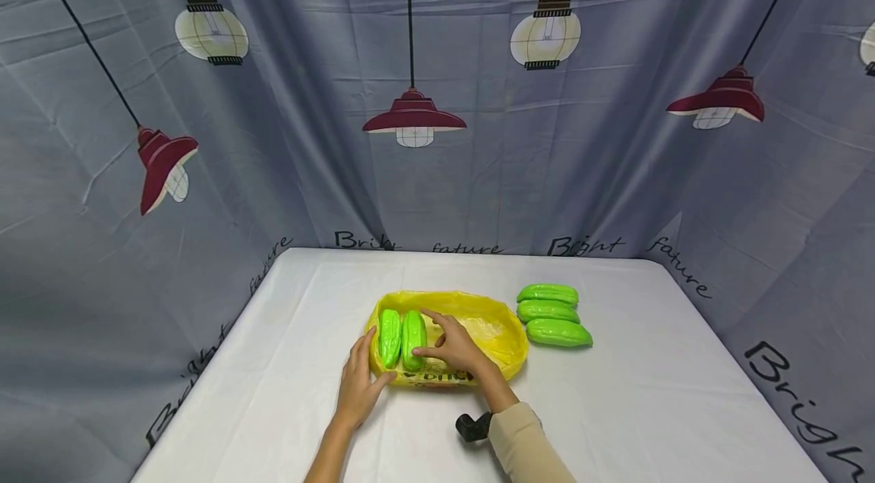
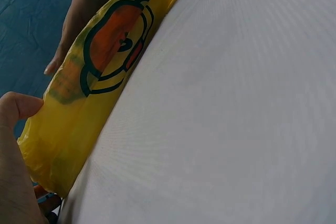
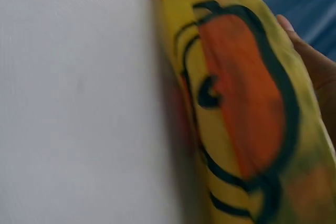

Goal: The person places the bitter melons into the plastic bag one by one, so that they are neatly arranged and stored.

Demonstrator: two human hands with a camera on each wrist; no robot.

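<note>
A shallow oval basket (image 1: 488, 306) lined with a yellow plastic bag stands on the white table. In its left part, two bright green cucumbers (image 1: 390, 339) lie side by side, pointing away from me. At the basket's left end, my left hand (image 1: 358, 384) holds the rim, its thumb at the front; the left wrist view shows that thumb on the yellow bag (image 2: 63, 140). Over the basket reaches my right hand (image 1: 454, 346), thumb and index finger spread wide apart. Their tips are right at the second cucumber (image 1: 413, 342). The right wrist view shows mainly the bag's printed front (image 3: 241, 98).
Three more green cucumbers (image 1: 555, 333) lie stacked in a row on the table, just right of the basket. A black device (image 1: 473, 427) is on the right wrist. Grey-blue curtains (image 1: 451, 194) printed with lamps enclose the white table (image 1: 656, 392).
</note>
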